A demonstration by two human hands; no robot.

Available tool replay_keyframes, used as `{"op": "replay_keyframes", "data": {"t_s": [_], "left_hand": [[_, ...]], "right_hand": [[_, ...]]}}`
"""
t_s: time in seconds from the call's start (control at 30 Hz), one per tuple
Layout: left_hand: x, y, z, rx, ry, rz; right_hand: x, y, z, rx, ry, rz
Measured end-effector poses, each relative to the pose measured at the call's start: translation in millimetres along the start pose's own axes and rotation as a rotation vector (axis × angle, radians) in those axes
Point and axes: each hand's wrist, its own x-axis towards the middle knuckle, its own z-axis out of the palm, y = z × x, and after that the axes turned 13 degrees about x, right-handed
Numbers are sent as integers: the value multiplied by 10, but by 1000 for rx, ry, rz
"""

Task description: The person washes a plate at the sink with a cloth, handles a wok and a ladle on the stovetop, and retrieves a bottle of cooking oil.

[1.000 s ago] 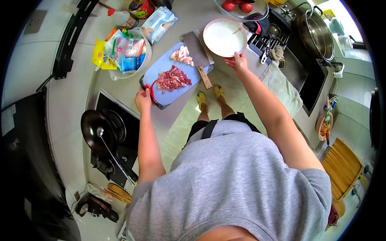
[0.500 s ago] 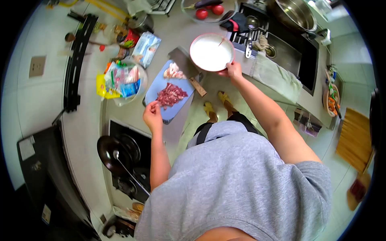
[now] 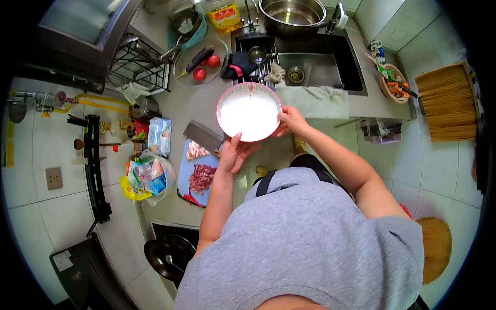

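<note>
A white bowl (image 3: 249,112) with a red rim is held up in front of the counter. My right hand (image 3: 292,122) grips its right edge. Close to the bowl's lower left edge is my left hand (image 3: 238,155), thumb and fingers spread apart; I cannot tell whether it touches the bowl. On the blue cutting board (image 3: 184,175), left of that hand, lie a pile of chopped red meat (image 3: 202,177) and a smaller pile of pale, fatty pieces (image 3: 197,150). A cleaver (image 3: 204,135) rests across the board's far end, its handle partly hidden by my left hand.
Behind the bowl are a sink (image 3: 315,72), a cloth (image 3: 310,102) over the counter edge, and a large steel pot (image 3: 292,15). A glass bowl (image 3: 181,61) holds an eggplant and tomatoes. A tub of packets (image 3: 150,175) and a wok (image 3: 168,256) are on the left.
My left hand has left the meat on the board and come up beside the bowl. The bowl, in my right hand, is nearer my body. The view has turned.
</note>
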Motion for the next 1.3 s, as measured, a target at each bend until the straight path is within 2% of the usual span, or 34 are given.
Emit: {"op": "replay_keyframes", "data": {"t_s": [0.17, 0.3, 0.43, 0.57, 0.63, 0.67, 0.73, 0.77, 0.83, 0.87, 0.9, 0.97, 1.0, 1.1, 1.17, 1.23, 1.3], "left_hand": [[325, -149, 361, 5, 74, -55], [690, -256, 763, -132, 180, -13], [858, -504, 1003, -180, 285, -4], [744, -658, 1213, -260, 444, 22], [628, -753, 1287, -219, 572, 50], [579, -784, 1329, -234, 623, 54], [512, -824, 1417, -265, 680, 56], [484, -815, 1448, -286, 709, 64], [473, -778, 1491, -283, 723, 62], [454, -771, 1507, -283, 718, 62], [440, -759, 1510, -287, 727, 51], [503, -688, 1479, -219, 737, 49], [525, -655, 1476, -191, 758, 43], [602, -548, 1460, -178, 743, 64], [639, -540, 1378, -205, 739, 63], [692, -509, 1294, -216, 671, 56], [733, -465, 1226, -222, 665, 50]], "right_hand": [[83, -287, -475, -62, -78, -36], [278, -613, -974, -179, -195, -3], [471, -1122, -1476, -372, -404, 185], [1239, -1156, -1914, -741, -185, -83], [1582, -1190, -1876, -1045, -154, -445], [1766, -1176, -1817, -1043, -177, -432], [2108, -1096, -1666, -1217, -141, -627], [2239, -1042, -1592, -1210, -160, -617], [2465, -940, -1469, -1393, -172, -698], [2535, -954, -1455, -1558, -222, -612], [2591, -968, -1456, -1669, -185, -655], [2826, -1003, -1539, -1583, -176, -696], [2882, -1057, -1619, -1632, -198, -908], [2765, -1327, -1641, -1558, -211, -745], [2759, -1328, -1616, -1524, -227, -721], [2765, -1287, -1570, -1436, -403, -857], [2802, -1141, -1499, -1476, -433, -920]]}}
